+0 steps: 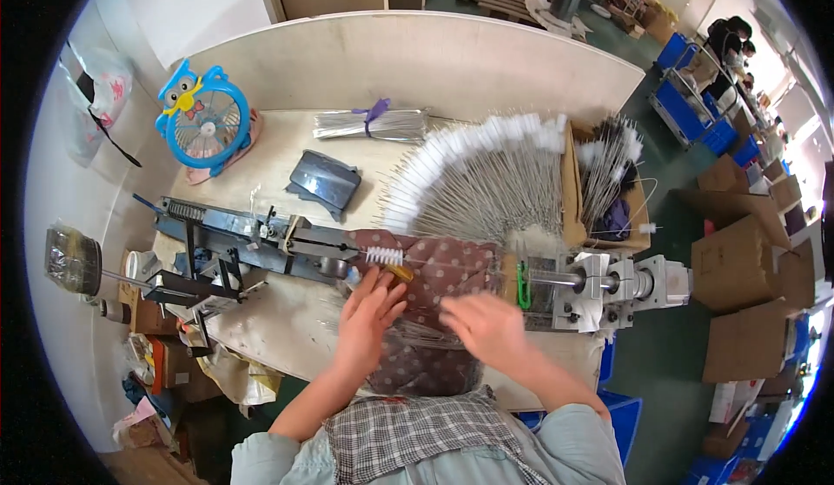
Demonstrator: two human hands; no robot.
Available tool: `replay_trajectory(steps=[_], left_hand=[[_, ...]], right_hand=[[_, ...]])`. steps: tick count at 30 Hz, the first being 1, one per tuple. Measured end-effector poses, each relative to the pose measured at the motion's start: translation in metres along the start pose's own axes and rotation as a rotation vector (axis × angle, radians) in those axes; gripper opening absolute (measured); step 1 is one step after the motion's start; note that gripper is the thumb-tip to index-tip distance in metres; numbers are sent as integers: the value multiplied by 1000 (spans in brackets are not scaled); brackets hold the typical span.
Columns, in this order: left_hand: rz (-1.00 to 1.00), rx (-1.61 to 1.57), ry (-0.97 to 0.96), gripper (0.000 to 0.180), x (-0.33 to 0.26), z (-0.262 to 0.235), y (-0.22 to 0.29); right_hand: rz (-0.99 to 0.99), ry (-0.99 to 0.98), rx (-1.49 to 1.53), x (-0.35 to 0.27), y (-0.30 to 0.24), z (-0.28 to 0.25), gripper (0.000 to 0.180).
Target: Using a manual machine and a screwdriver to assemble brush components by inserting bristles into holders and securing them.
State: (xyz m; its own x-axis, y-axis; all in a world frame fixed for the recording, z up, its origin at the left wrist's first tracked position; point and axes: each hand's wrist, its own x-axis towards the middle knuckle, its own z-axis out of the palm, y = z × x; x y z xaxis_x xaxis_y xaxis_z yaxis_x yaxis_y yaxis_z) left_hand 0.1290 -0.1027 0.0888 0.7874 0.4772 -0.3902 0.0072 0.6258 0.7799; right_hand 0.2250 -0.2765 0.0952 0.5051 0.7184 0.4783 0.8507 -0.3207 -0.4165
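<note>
My left hand is over a brown dotted cloth, its fingers stretched out and slightly apart. Its fingertips are beside a small amber-coloured piece, and I cannot tell whether they touch it. Just beyond them a white spiral-bristled brush lies in line with the long metal fixture, its thin wire stem running right toward a shaft. My right hand hovers over the cloth's right part, fingers drawn together and a little blurred; what they pinch, if anything, is hidden. Thin wires lie between the hands.
A large fan of white-tipped wire brushes covers the back right, beside a cardboard box of more brushes. Toward the back are a tied wire bundle, a dark plastic-wrapped block and a blue fan. A motorised clamp stands right.
</note>
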Motion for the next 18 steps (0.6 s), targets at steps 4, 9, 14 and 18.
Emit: replay_trajectory(steps=[4,9,14,18], left_hand=[[-54,29,-6,45,-5,-57,7],[127,-328,490,37,-6,-158,20],[365,-498,619,27,-26,-372,43],[481,-202,1077,35,-28,-388,87]], right_hand=[[275,-440,-23,-47,8,26,23],[240,-472,-98,-36,14,26,20],[220,-489,-66,-31,-5,37,16],[264,-497,-110,-35,-2,53,13]])
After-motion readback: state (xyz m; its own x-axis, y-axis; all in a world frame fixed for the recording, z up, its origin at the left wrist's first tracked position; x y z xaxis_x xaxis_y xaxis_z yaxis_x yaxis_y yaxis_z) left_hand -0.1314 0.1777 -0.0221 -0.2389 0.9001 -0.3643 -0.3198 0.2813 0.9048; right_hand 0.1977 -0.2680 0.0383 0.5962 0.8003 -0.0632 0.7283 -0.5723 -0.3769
